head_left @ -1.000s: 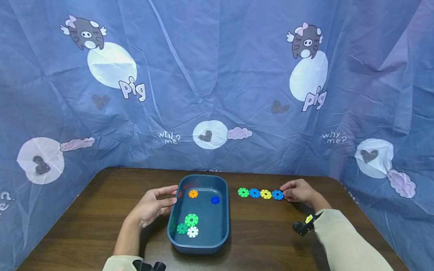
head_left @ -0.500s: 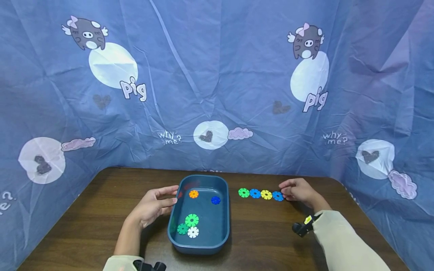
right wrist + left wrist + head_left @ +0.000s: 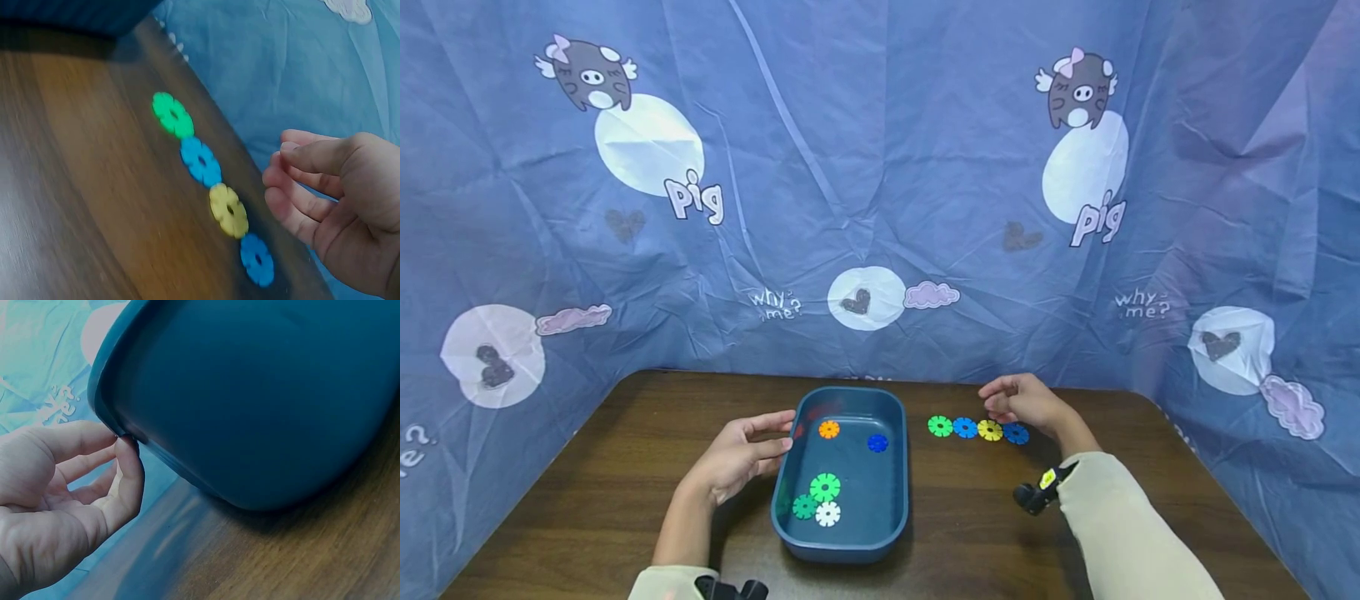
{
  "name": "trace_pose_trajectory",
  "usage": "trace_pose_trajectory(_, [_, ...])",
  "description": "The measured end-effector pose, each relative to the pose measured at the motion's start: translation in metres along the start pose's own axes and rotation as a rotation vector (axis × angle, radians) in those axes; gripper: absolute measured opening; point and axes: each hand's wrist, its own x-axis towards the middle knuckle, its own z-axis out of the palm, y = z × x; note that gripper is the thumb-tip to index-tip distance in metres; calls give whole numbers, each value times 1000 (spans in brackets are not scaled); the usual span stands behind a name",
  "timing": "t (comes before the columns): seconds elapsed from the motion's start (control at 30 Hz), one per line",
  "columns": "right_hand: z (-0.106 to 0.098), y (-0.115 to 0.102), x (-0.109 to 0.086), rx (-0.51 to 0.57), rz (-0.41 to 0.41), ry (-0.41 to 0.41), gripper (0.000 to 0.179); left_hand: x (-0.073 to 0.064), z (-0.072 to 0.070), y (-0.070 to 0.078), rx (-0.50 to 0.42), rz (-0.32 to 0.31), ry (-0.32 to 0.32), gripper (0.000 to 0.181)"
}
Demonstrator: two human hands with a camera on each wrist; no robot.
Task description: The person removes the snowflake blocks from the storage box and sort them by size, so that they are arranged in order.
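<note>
Across the back and both sides hangs a blue cloth [image 3: 880, 221], creased and printed with pigs, hearts and clouds; before it stands a dark brown wooden table [image 3: 985, 517] with rounded far corners; on it, a little left of the middle, sits a deep blue-grey tray [image 3: 842, 553], its long sides running away from the person; a pale right sleeve [image 3: 1131, 525] reaches in over the table, while the end of the left sleeve [image 3: 666, 583] shows at the bottom edge.

The left hand [image 3: 741, 458] pinches the tray's left rim between thumb and fingers; the right hand [image 3: 1026, 404] is raised near the right end of a row, its fingers loosely curled and nothing visible between the tips.

That row lies right of the tray, edge to edge: a green disc [image 3: 935, 427], a blue disc [image 3: 959, 428], a yellow disc [image 3: 985, 431] and a second blue disc [image 3: 1017, 437]; whether they interlock I cannot tell.

Inside the tray, a light green disc [image 3: 819, 490], a dark green disc [image 3: 801, 507] and a white disc [image 3: 823, 515] cluster toward the near end; farther back lie a dark blue disc [image 3: 873, 443], near the right wall, and an orange disc [image 3: 824, 430], toward the left.
</note>
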Motion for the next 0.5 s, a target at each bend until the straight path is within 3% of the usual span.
trace_pose_trajectory(0.2, [14,-20,6,-28,-14,-30,24,0,0,-1,-10,3,-8,55])
trace_pose_trajectory(0.5, [27,-52,10,-129,-171,-67,20,0,-1,-1,-4,-1,-1,55])
